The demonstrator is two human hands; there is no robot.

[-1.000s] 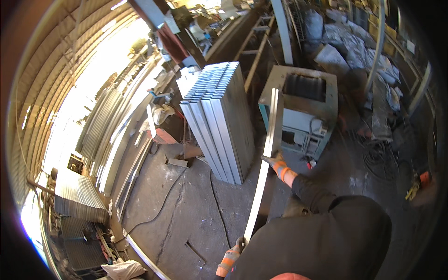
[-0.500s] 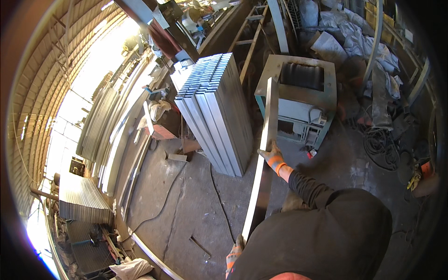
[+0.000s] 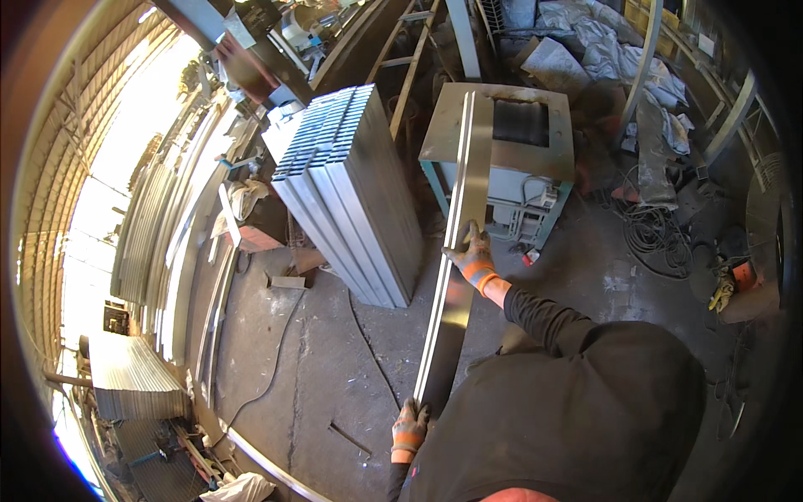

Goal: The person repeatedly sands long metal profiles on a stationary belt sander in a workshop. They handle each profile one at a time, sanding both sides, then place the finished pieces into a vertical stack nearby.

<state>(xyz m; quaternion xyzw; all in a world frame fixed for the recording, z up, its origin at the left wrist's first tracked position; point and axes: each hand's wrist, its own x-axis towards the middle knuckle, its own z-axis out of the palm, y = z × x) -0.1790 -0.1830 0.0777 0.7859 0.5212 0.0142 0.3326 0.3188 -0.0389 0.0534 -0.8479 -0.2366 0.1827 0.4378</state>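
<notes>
A long, shiny metal profile (image 3: 443,343) with pale ridged edges along one side slants up from near my body. My left hand (image 3: 409,431), in a grey and orange glove, grips its near end. Farther along, my gloved right hand (image 3: 475,259) holds the profile near its middle, thumb at the ridged edge and fingers on the broad face. The far end overlaps the top of a boxy metal machine (image 3: 431,146) in this view; whether it touches cannot be made out. Left of the profile stands a tall stack of similar metal profiles (image 3: 360,226).
Dark cables (image 3: 368,347) and a thin rod (image 3: 350,439) lie on the concrete floor. Further profiles (image 3: 142,234) are stacked at the left. At the far right are a coiled cable (image 3: 661,238) and silvery sheeting (image 3: 602,42). A ladder (image 3: 401,63) leans behind the stack.
The profile has turned about its length, so its broad face and ridged edge now show. Both hands have kept hold of it. The whole view has shifted slightly.
</notes>
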